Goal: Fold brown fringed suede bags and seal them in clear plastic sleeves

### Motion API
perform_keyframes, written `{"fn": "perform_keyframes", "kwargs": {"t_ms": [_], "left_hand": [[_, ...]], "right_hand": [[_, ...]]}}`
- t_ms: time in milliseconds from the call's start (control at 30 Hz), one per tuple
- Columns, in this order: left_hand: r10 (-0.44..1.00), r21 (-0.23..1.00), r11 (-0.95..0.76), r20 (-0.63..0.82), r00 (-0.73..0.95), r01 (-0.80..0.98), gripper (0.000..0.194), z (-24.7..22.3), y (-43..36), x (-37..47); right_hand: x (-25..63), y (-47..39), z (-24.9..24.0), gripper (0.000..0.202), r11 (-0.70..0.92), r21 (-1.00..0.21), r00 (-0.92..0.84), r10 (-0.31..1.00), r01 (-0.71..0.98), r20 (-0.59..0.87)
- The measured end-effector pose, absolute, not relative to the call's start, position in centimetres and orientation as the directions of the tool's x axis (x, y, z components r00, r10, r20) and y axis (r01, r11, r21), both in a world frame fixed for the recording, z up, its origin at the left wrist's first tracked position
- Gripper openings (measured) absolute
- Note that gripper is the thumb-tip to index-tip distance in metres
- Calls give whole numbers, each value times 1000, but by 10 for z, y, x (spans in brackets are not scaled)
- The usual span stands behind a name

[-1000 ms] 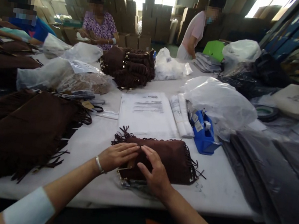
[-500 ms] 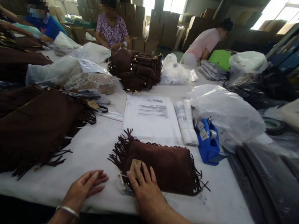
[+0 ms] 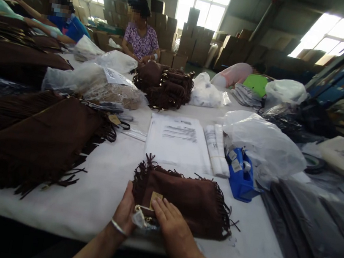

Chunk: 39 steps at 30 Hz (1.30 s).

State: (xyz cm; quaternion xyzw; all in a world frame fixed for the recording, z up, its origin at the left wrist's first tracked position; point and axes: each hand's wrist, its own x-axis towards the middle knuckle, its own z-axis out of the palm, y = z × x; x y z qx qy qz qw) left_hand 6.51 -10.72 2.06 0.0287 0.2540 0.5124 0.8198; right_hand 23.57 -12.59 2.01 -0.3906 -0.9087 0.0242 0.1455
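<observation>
A dark brown fringed bag (image 3: pixel 191 198) lies flat at the front of the table. A small tan tag (image 3: pixel 156 200) rests on its left part, and clear plastic wraps the metal hardware (image 3: pixel 146 219) at its lower left corner. My right hand (image 3: pixel 175 227) lies flat on the bag, fingers stretched together with their tips touching the tag. Against the bag's left edge stands my left hand (image 3: pixel 125 210), thumb pointing up and apart; its other fingers are mostly hidden by the bag. A bracelet circles my left wrist.
A larger brown fringed bag (image 3: pixel 39 140) lies to the left. Printed white plastic bags (image 3: pixel 179 143), a rolled bundle (image 3: pixel 216 150) and a blue tape dispenser (image 3: pixel 242 177) sit behind the near bag. Dark sheets (image 3: pixel 298 232) cover the right side. Several people work across the table.
My left hand has moved right, from the bare table to the bag's left edge. My right hand stays on the bag. The person at the back right has bent lower.
</observation>
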Motion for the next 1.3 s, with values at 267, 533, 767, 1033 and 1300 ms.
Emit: {"fn": "perform_keyframes", "kwargs": {"t_ms": [267,533,767,1033,1300], "left_hand": [[987,787,133,-160,10,-602,59,15,-73,53],[893,769,-316,43,448,556,48,14,-87,88],[747,486,-630,166,644,606,47,26,-97,109],[541,113,-840,126,831,530,81,22,-106,175],[486,158,-874,319,813,460,71,8,-97,170]], "right_hand": [[234,-147,-7,61,691,-219,-647,722,689,245],[245,-149,8,78,639,-527,-679,719,561,148],[320,-173,40,32,261,-883,-293,944,390,150],[370,-208,16,41,-252,-923,238,916,-291,-325],[361,-193,11,38,-417,-706,-95,889,-573,-447]]}}
